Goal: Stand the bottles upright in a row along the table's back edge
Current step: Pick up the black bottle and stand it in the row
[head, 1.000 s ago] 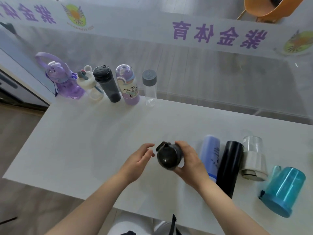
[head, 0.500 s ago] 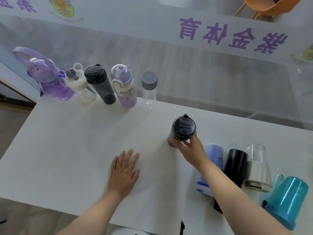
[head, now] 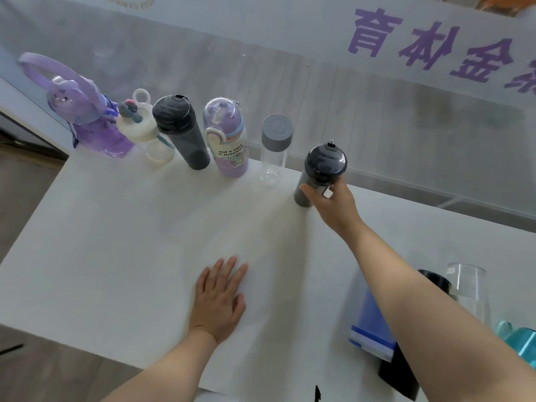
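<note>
Several bottles stand upright along the back edge of the white table (head: 121, 256): a purple handled bottle (head: 87, 123), a white-lidded clear bottle (head: 145, 132), a dark grey bottle (head: 181, 132), a lilac printed bottle (head: 227, 140) and a clear bottle with a grey cap (head: 275, 149). My right hand (head: 333, 207) grips a dark bottle with a domed black lid (head: 322, 169), upright on the table just right of the clear one. My left hand (head: 220, 297) lies flat on the table, fingers spread, holding nothing.
At the right, partly hidden under my right forearm, lie a blue bottle (head: 368, 329), a black bottle (head: 400, 372), a clear glass bottle (head: 467, 288) and a teal bottle (head: 522, 343). A glass wall with purple lettering stands directly behind the table.
My right hand carried the domed-lid bottle from the table's middle to the back edge, beside the clear bottle. My left hand let go of it and came to rest flat on the table.
</note>
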The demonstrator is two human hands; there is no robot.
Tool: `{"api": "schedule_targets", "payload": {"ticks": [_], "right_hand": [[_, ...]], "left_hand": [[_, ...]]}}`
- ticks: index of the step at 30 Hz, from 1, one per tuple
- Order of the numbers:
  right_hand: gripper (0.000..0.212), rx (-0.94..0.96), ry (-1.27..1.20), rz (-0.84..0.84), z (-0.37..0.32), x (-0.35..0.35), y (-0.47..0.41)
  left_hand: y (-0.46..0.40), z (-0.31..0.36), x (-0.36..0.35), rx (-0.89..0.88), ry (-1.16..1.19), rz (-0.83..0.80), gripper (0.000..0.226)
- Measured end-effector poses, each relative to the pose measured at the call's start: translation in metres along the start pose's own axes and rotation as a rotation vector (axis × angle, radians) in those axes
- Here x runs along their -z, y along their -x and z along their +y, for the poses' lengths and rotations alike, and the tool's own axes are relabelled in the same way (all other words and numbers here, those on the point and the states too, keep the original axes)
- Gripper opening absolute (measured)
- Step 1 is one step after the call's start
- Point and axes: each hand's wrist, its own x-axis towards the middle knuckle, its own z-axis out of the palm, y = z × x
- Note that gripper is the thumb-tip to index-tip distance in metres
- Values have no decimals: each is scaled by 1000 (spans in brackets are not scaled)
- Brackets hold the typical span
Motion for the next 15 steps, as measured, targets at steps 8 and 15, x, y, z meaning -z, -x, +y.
{"api": "schedule_targets", "payload": {"ticks": [8, 15], "right_hand": [[63, 20, 20, 11, -4, -5, -22], [67, 20, 19, -5, -4, -6, -21]], "left_hand": [[0, -2, -2, -12, -11, 33, 62], [0, -2, -2, -8, -11, 21, 63]]}}
